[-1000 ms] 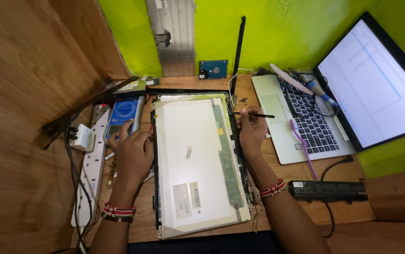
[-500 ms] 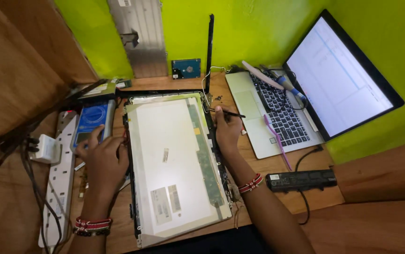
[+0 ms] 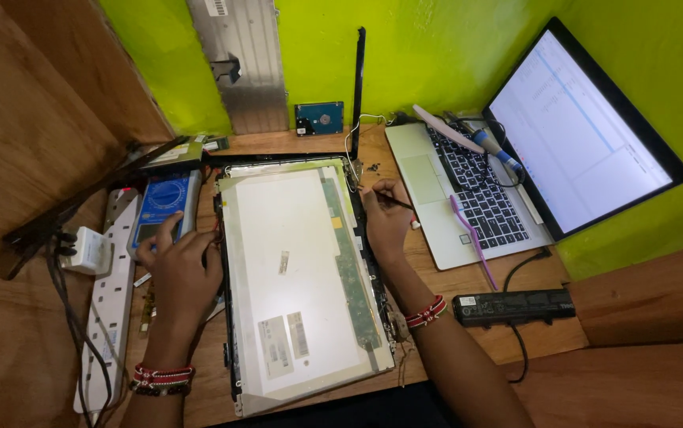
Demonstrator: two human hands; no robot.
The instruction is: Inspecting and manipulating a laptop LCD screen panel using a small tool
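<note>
I am watching the bare screen panel (image 3: 298, 277) lying back-side up in its black lid frame (image 3: 226, 317) on the wooden surface (image 3: 452, 285). My left hand (image 3: 179, 269) is resting open at the panel's left edge, fingers spread and pressing flat. My right hand (image 3: 385, 218) is pinching a thin dark tool (image 3: 395, 201) and working its tip at the frame's upper right corner, beside the loose white wires (image 3: 353, 143).

I am judging the risks here. If the tool tip is slipping, it could be scratching the green circuit strip (image 3: 349, 261) or nicking those wires. If the left hand is bearing down too hard, the thin panel could be flexing and cracking. The tiny screws (image 3: 371, 167) lying loose near the open laptop (image 3: 476, 198) could be rolling away.
</note>
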